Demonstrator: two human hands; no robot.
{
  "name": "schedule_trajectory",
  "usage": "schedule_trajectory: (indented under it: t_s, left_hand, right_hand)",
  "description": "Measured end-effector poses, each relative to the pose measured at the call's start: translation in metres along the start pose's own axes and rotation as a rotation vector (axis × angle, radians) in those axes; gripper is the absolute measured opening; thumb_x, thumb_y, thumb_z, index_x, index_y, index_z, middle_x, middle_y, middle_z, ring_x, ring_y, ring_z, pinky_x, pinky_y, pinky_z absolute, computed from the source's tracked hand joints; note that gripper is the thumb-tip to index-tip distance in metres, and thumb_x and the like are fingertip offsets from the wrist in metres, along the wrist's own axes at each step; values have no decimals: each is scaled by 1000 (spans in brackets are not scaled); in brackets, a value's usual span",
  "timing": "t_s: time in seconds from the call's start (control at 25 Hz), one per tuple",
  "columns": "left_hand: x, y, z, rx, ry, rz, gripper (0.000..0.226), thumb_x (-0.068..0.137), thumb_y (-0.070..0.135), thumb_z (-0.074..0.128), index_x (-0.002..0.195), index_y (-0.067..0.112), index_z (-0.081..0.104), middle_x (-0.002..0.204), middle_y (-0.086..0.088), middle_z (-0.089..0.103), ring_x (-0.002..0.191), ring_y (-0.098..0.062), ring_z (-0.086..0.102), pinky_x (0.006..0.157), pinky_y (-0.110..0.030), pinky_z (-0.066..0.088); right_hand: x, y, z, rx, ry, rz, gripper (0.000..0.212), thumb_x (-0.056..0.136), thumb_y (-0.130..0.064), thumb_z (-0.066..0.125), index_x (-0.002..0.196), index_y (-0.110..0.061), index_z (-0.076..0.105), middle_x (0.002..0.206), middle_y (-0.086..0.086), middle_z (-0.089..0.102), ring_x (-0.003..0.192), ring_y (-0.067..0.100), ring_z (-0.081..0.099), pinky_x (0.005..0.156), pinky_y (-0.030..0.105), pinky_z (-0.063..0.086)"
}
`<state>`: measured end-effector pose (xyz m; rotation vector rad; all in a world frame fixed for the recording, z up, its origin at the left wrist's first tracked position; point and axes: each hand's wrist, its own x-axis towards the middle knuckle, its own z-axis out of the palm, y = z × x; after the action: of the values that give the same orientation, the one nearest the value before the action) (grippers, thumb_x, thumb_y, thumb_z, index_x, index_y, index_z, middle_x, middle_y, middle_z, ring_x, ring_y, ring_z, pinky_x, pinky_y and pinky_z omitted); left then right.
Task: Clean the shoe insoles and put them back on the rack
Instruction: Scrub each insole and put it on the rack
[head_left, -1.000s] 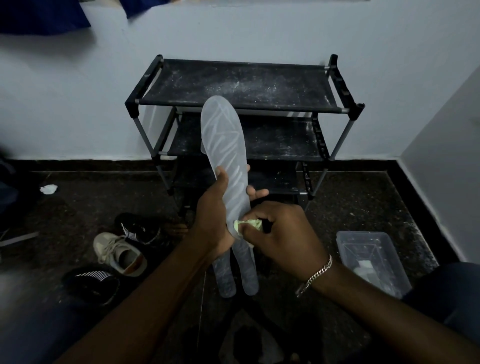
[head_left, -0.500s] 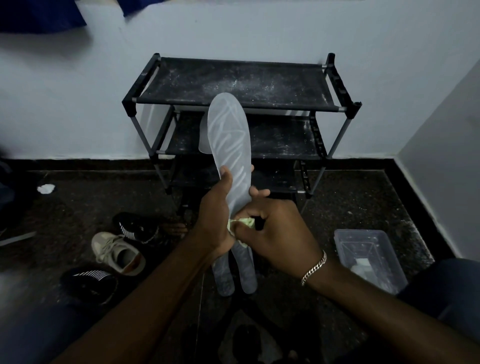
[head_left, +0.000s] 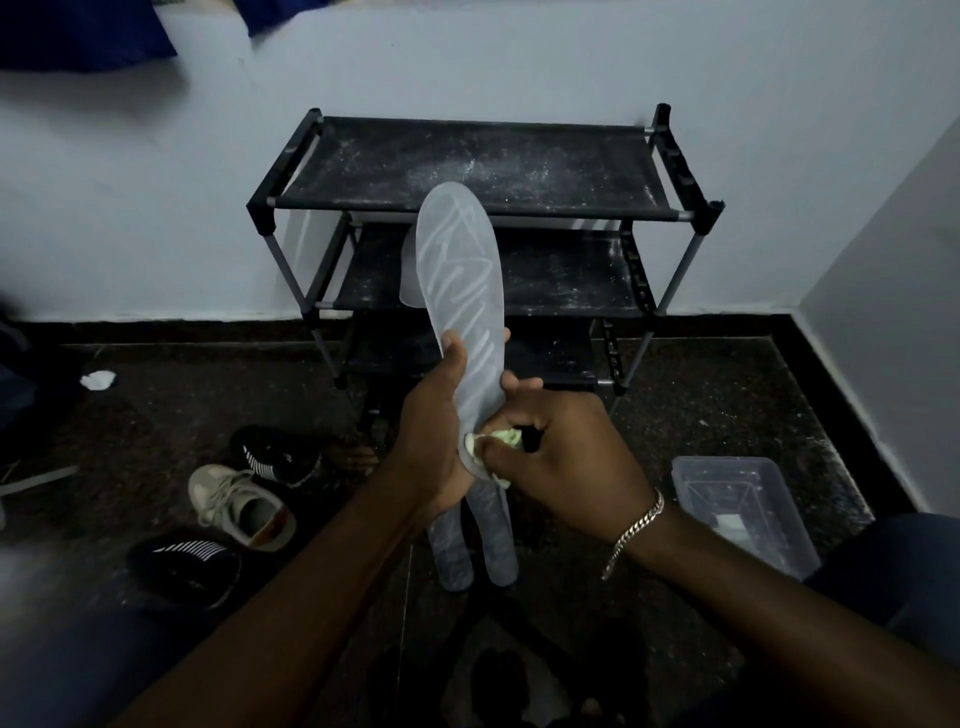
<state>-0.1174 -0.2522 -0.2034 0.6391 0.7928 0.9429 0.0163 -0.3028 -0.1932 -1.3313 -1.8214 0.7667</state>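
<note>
My left hand (head_left: 434, 431) grips two pale grey insoles around their middle, held upright before the rack. The front insole (head_left: 460, 270) shows wet streaks on its upper half. A second insole (head_left: 409, 270) sits behind it, showing only as an edge at the left and a heel end below. My right hand (head_left: 558, 457) pinches a small pale green cloth (head_left: 506, 436) against the front insole's middle, just beside my left hand. The black three-tier shoe rack (head_left: 467, 166) stands against the white wall behind, its shelves dusty and bare.
On the dark floor at the left lie a beige sneaker (head_left: 236, 506) and two black striped shoes (head_left: 278, 457), (head_left: 189, 564). A clear plastic tub (head_left: 740, 512) sits at the right beside my knee. A crumpled white scrap (head_left: 97, 379) lies far left.
The insoles have tilted slightly, their tops shifting to the right. My right hand with the cloth has stayed at the front insole's middle, moving only slightly.
</note>
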Motion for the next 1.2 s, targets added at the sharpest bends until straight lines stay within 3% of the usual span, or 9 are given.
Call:
schedule_trajectory:
  t_s: [0.08,0.16,0.28,0.36,0.44,0.64,0.8,0.96,1.2]
  left_hand:
    - [0,-1,0,15,7,9,59,103,55,29,138,16,55,115,-14,67,120,-33,62,93,-41,56]
    - [0,-1,0,31,6,23,58,103,55,28,134,15,58,102,-13,67,114,-32,65,94,-42,54]
    - [0,2,-4,4,-11,7,59,103,56,28,131,15,59,90,-10,64,111,-29,65,96,-44,54]
    - [-1,4,-5,-9,-21,-19,59,102,56,28,138,18,55,97,-12,65,115,-30,63,94,-43,56]
    - [-2,3,-4,14,-18,-21,59,102,56,28,132,16,58,99,-14,69,113,-31,65,92,-42,56]
    - [-1,4,-9,-40,-35,28,59,102,53,29,141,14,50,92,-12,60,119,-34,62,93,-45,56]
    - [-2,6,-8,-37,-41,18,57,101,54,31,118,14,68,89,-12,66,114,-32,65,91,-45,54]
    - [-1,9,-12,-56,-45,36,60,103,53,28,140,13,51,86,-11,62,113,-32,66,85,-43,58]
    - [-2,7,-9,-40,-56,47,61,104,53,27,143,12,48,86,-11,60,112,-31,66,87,-41,59]
  right_hand:
    - [3,-2,2,-5,4,-27,3,85,-16,78,84,-14,80,84,-9,77,83,3,71,97,27,52]
    - [0,-5,4,-10,-21,-55,3,85,-15,78,83,-14,79,83,-10,76,79,0,70,102,22,48]
    - [-3,-1,2,-34,-31,-20,4,86,-19,79,84,-16,80,83,-11,76,80,0,69,80,19,55]
    - [1,2,0,-28,-1,-12,5,86,-19,79,83,-15,80,83,-11,76,80,0,69,85,17,53]
    - [3,-1,3,-20,-6,-37,5,86,-18,78,83,-15,80,82,-10,76,80,-1,70,95,13,48]
    - [-4,2,3,-81,-22,-38,7,87,-22,78,83,-16,79,83,-11,74,78,1,68,72,19,53]
    - [3,2,4,-49,11,-26,7,86,-21,78,81,-17,79,80,-11,74,76,0,68,71,18,53]
    - [-6,3,8,-85,-33,-57,9,87,-25,77,84,-17,78,83,-10,73,77,2,67,70,22,54]
    - [-2,2,10,-78,22,-76,7,86,-22,77,84,-16,78,84,-10,73,79,2,66,72,20,53]
